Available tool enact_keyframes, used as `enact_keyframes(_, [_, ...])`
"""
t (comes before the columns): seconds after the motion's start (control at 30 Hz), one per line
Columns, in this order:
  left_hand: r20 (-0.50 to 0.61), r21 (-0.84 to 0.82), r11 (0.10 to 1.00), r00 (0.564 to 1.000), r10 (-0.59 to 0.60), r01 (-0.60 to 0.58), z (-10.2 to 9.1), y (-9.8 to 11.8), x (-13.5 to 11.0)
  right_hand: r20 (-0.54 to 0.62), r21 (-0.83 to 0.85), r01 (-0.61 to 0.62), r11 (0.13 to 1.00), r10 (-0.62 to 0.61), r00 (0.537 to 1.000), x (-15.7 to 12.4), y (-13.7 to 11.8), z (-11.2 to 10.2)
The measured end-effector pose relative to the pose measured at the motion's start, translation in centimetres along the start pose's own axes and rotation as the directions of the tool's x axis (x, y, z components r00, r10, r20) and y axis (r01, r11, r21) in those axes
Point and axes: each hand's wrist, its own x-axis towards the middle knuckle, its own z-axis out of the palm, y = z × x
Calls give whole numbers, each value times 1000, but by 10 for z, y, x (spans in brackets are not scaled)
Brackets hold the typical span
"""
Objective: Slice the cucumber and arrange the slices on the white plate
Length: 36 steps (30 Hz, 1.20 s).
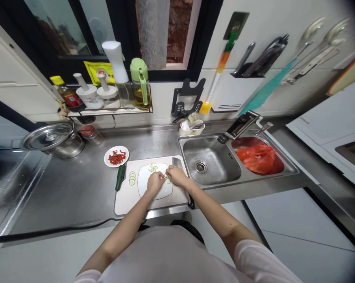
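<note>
Two bare hands work over a white plate on a cutting board; the left hand curls over the plate's middle, the right hand reaches across its right edge, beside cut green pieces; the fingertips lie close to one another, though whether either hand pinches a piece cannot be told; a row of cucumber slices lies on the board, left of the plate, its long axis running near to far; the left hand is the nearer to it; the uncut cucumber lies farther left, along the board's edge, its axis likewise near to far; a knife lies at right, partly hidden by the right forearm.
</note>
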Motion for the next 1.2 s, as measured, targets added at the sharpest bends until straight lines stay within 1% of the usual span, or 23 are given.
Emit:
enact_keyframes(0.1, [4,-5,1000,1000,-2,2,0,0,1,-10,28,-16,999,16,1000,-1,0,0])
enact_keyframes(0.2, [11,-25,1000,1000,-14,14,-3,0,1,-50,106,-37,994,43,998,-3,5,-1])
enact_keyframes(0.33, [-16,-36,999,999,-30,30,-5,1,3,-143,234,-111,966,147,979,-9,14,-2])
enact_keyframes(0.4, [-22,-32,999,1000,-22,21,-4,1,4,-157,267,-142,953,189,969,-12,17,-2])
enact_keyframes(0.6, [-3,-49,999,1000,-3,3,0,4,5,-100,271,-182,945,216,971,-16,14,8])
enact_keyframes(0.73, [9,-28,1000,1000,1,-1,1,6,5,-98,253,-199,947,230,968,-16,14,11])
enact_keyframes(0.9, [6,-5,1000,1000,1,-1,1,4,7,-104,250,-193,949,224,969,-17,13,13])
enact_keyframes(1.03, [8,-8,1000,1000,-18,18,0,2,7,-99,262,-194,945,226,969,-16,11,14])
enact_keyframes(1.2, [8,-19,1000,1000,-13,13,0,3,6,-88,259,-195,946,224,971,-15,10,13])
